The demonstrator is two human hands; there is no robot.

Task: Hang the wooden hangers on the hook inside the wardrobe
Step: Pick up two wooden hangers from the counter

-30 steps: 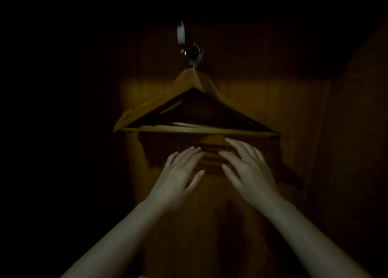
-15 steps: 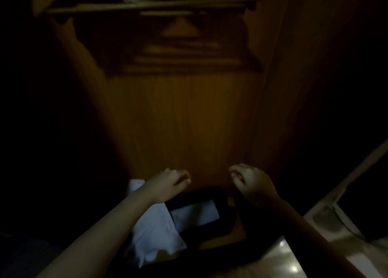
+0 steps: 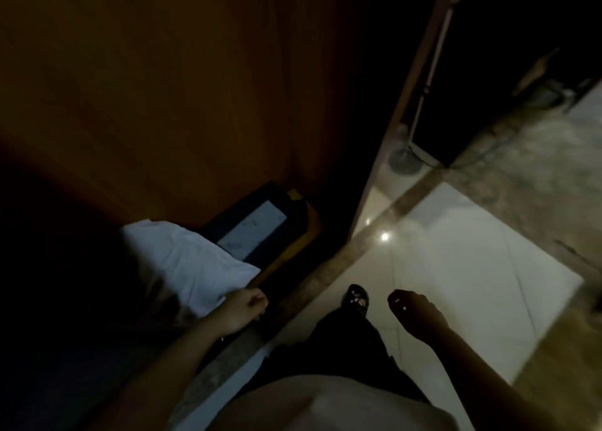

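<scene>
No wooden hanger and no hook is in the head view now. The wardrobe's brown back panel [image 3: 163,88] fills the upper left, in dim light. My left hand [image 3: 242,310] hangs low over the wardrobe's bottom edge, fingers loosely curled, holding nothing. My right hand [image 3: 413,313] hangs over the floor tiles, dark against them, also loosely curled and holding nothing.
On the wardrobe floor lie a white folded cloth [image 3: 189,261] and a dark flat case with a pale label [image 3: 257,232]. Glossy pale floor tiles [image 3: 456,267] lie to the right. A round stand base [image 3: 405,162] sits beside the wardrobe's side wall. My foot in a dark sandal [image 3: 356,300] is below.
Both hands have dropped from just below the hanging hangers and their fingers have curled. The view has swung down and right, and the hangers and hook have left it.
</scene>
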